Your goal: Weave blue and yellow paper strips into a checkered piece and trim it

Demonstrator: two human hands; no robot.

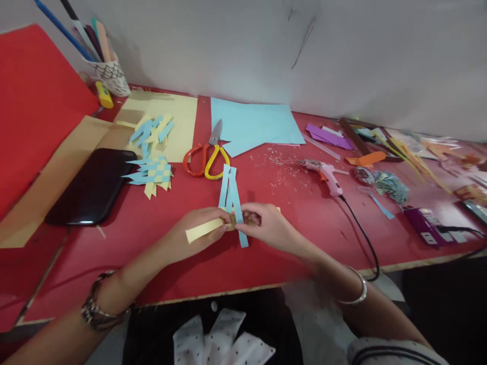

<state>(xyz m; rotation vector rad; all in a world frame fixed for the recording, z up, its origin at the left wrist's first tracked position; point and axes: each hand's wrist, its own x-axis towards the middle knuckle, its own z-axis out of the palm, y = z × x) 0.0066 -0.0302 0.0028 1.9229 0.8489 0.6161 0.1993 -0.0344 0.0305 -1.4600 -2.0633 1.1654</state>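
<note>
Between my two hands, just above the red table, are pale blue paper strips (236, 195) crossed with yellow paper strips. My left hand (205, 228) pinches a yellow paper strip (203, 231), whose loose end sticks out to the left over the fingers. With thumb and fingers, my right hand (268, 223) grips the long blue strip near the crossing; its lower end hangs below the thumb. My fingers partly hide where the strips cross. Scissors (211, 161) with one red and one yellow handle lie behind the strips.
A woven blue-and-yellow paper piece (158, 172) lies beside a black phone (93, 187), left. Behind are loose cut strips (152, 132) and a blue sheet (254, 119). At right, a pink glue gun (325, 175) has a black cord (361, 228) running over the table edge.
</note>
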